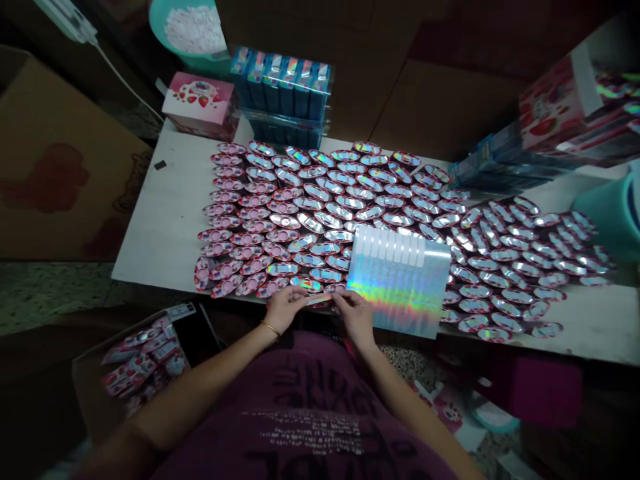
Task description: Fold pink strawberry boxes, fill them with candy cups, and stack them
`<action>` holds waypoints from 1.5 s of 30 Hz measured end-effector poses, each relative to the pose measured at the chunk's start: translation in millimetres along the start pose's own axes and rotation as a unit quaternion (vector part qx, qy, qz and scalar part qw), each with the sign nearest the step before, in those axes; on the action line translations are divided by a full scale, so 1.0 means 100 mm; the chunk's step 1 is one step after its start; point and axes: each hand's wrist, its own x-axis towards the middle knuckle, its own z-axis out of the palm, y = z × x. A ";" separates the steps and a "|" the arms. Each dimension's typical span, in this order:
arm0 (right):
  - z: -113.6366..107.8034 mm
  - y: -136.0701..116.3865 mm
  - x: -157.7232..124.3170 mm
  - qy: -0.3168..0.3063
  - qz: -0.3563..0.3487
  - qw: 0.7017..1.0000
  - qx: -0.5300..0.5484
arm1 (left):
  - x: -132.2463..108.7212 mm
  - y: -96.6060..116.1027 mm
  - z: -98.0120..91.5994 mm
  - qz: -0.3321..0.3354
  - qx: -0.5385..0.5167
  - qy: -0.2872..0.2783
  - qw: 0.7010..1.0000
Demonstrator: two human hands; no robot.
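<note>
Near the table's front edge, a narrow shiny sticker strip is stretched between my two hands. My left hand pinches its left end; my right hand grips the right end with thumb and fingers. Directly beyond the strip stand rows of small packs with red patterned sides and pointed oval tops, many of them silvery. Packs at the left have pink round centres. A holographic sticker sheet lies over some packs beside my right hand, with several pale strip-shaped areas along its far side.
On the white table stand a pink strawberry-print box and blue boxes in clear wrap. More boxes and a teal bucket are at right. Below left, an open carton holds packs.
</note>
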 end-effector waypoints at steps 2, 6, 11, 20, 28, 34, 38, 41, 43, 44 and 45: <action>0.06 0.14 -0.02 0.006 -0.047 0.996 -0.080 | 0.03 -0.10 -0.07 0.028 0.036 0.020 0.999; 0.11 0.31 -0.06 0.034 -0.134 0.965 -0.221 | 0.05 -0.20 -0.13 0.068 0.135 0.043 0.988; 0.10 0.37 -0.04 0.056 -0.189 0.921 -0.337 | 0.05 -0.16 -0.06 0.097 0.243 0.047 0.964; 0.09 0.44 -0.02 0.057 -0.207 0.893 -0.396 | 0.06 -0.15 0.00 0.149 0.378 0.054 0.912; -0.12 0.34 0.01 0.028 -0.260 0.866 -0.425 | -0.03 -0.07 -0.02 0.194 0.481 0.043 0.854; -1.21 -0.06 0.81 0.179 -0.367 0.819 -0.402 | 0.28 0.35 0.43 0.374 0.441 -0.036 0.816; -1.97 -0.30 1.59 0.180 -0.370 0.776 -0.478 | 0.71 0.69 1.08 0.432 0.519 -0.099 0.731; -2.25 -0.33 1.97 0.113 -0.347 0.757 -0.542 | 1.01 0.81 1.47 0.419 0.568 -0.104 0.700; -2.32 -0.31 2.09 0.081 -0.343 0.742 -0.570 | 1.16 0.82 1.62 0.403 0.584 -0.102 0.697; -2.34 -0.30 2.11 0.073 -0.346 0.734 -0.580 | 1.21 0.81 1.67 0.399 0.589 -0.103 0.695; -2.34 -0.28 2.12 0.068 -0.352 0.726 -0.587 | 1.24 0.79 1.70 0.396 0.592 -0.103 0.694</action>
